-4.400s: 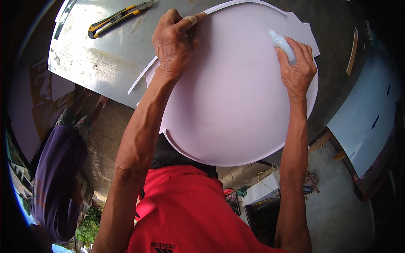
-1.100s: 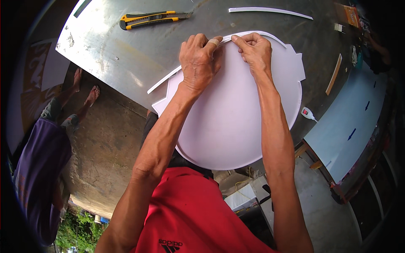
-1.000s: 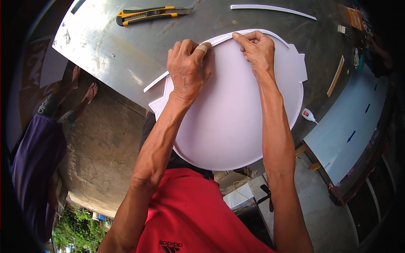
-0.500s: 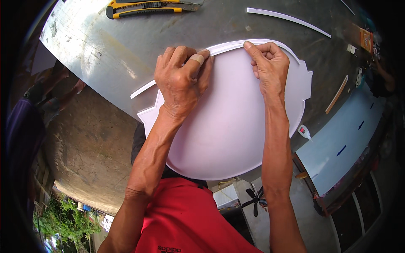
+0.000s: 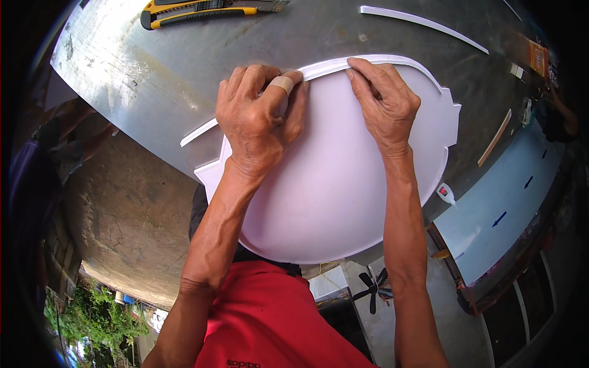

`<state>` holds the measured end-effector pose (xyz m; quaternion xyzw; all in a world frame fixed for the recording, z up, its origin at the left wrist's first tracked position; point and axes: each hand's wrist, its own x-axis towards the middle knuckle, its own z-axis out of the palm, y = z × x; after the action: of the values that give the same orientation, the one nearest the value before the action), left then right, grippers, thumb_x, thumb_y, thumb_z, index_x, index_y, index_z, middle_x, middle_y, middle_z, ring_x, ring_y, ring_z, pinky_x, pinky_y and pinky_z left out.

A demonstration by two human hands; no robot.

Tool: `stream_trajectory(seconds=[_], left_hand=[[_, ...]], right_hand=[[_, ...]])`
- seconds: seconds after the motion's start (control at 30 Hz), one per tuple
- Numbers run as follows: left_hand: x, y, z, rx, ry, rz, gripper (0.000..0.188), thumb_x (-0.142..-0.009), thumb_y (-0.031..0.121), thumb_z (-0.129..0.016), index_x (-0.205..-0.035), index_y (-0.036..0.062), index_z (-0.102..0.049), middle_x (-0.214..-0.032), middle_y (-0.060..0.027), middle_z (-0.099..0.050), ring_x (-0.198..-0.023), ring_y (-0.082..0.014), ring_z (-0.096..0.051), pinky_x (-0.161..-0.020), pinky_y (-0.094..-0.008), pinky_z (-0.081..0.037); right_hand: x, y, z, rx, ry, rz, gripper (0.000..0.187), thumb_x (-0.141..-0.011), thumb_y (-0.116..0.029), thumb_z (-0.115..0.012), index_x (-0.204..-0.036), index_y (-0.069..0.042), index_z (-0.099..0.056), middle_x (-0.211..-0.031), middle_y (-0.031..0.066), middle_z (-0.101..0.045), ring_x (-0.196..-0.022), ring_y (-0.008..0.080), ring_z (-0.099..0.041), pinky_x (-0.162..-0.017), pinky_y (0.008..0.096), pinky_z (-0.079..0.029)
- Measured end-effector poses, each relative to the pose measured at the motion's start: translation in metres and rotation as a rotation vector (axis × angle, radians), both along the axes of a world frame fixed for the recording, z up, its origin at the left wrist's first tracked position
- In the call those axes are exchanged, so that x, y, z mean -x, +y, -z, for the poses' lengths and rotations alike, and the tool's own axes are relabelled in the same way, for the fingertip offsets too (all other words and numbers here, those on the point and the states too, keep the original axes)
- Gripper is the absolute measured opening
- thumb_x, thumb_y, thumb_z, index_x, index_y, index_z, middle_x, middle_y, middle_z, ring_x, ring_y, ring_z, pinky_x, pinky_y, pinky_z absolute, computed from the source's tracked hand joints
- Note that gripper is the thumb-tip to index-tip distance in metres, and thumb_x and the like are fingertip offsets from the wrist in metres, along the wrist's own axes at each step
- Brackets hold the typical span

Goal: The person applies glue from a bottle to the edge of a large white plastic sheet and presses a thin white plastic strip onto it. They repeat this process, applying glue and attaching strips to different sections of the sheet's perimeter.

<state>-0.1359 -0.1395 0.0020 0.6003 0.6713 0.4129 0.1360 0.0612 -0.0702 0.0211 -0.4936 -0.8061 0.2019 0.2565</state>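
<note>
Nearest to us is a red shirt (image 5: 270,319), with both bare forearms reaching away from it. They stretch over a large white rounded foam board (image 5: 331,196) that lies flat on a grey metal desk (image 5: 153,92), its near edge overhanging the desk's edge. The board has small square notches at its left and right sides.

Our left hand (image 5: 261,119) rests on the far left part of the board, a bandage on one finger, with its fingers (image 5: 285,83) bent and pressing down on a thin white strip (image 5: 368,61) that follows the board's far curved rim. Our right hand (image 5: 383,98) sits just beside it to the right, its fingers closed, pinching and pressing the same strip against the rim. The strip's loose left end trails off the board onto the desk.

To the right, near the desk's edge, lies a small glue bottle (image 5: 446,194). Farther away, at the far left of the desk, we see a yellow and black utility knife (image 5: 196,11). At the far right lies another thin white strip (image 5: 423,24).
</note>
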Motion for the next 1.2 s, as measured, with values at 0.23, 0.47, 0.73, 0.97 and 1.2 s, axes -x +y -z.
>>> stream_trajectory(seconds=[0.23,0.47,0.73,0.97,1.2], left_hand=[[-0.008,0.009,0.003,-0.024,0.0,0.019,0.017,-0.076,0.012,-0.089,-0.09,0.0126,-0.079,-0.087,0.0012,-0.067,-0.079,-0.0194,-0.061,-0.068,-0.0364,-0.041],[-0.014,0.016,0.007,-0.038,-0.027,0.013,0.016,-0.075,0.012,-0.089,-0.087,0.0129,-0.078,-0.085,0.0011,-0.066,-0.08,-0.0199,-0.061,-0.067,-0.0368,-0.04],[-0.015,0.014,0.003,-0.017,-0.044,-0.011,0.02,-0.074,0.009,-0.093,-0.091,0.0117,-0.081,-0.084,-0.0007,-0.068,-0.077,-0.0192,-0.06,-0.068,-0.0353,-0.044],[-0.016,0.014,0.004,-0.04,-0.055,-0.039,0.023,-0.072,0.007,-0.094,-0.091,0.0109,-0.082,-0.083,-0.0017,-0.068,-0.075,-0.019,-0.059,-0.065,-0.034,-0.046],[-0.022,0.01,0.005,-0.015,-0.085,-0.075,0.02,-0.073,0.01,-0.091,-0.085,0.0105,-0.076,-0.078,-0.0008,-0.059,-0.075,-0.0213,-0.053,-0.067,-0.0376,-0.04]], right_hand=[[-0.001,0.001,0.003,0.001,0.028,-0.014,0.023,-0.088,0.002,-0.085,-0.109,-0.006,-0.083,-0.089,0.0016,-0.077,-0.067,0.0059,-0.064,-0.055,0.022,-0.05],[0.0,0.002,0.003,-0.003,0.016,-0.025,0.022,-0.086,0.004,-0.085,-0.106,-0.004,-0.08,-0.085,0.0037,-0.073,-0.066,0.0122,-0.066,-0.056,0.0271,-0.053],[0.001,0.003,0.003,0.0,0.005,-0.042,0.022,-0.088,0.002,-0.086,-0.108,-0.004,-0.081,-0.085,0.0032,-0.074,-0.065,0.0073,-0.063,-0.054,0.0237,-0.05],[0.002,0.004,0.001,-0.009,-0.005,-0.052,0.023,-0.086,0.001,-0.088,-0.107,-0.004,-0.08,-0.083,0.002,-0.073,-0.061,0.007,-0.06,-0.052,0.0239,-0.049],[0.007,0.002,0.001,-0.026,-0.009,-0.046,0.025,-0.083,0.0,-0.09,-0.105,-0.004,-0.08,-0.078,0.0012,-0.069,-0.057,0.0065,-0.054,-0.05,0.0241,-0.045]])
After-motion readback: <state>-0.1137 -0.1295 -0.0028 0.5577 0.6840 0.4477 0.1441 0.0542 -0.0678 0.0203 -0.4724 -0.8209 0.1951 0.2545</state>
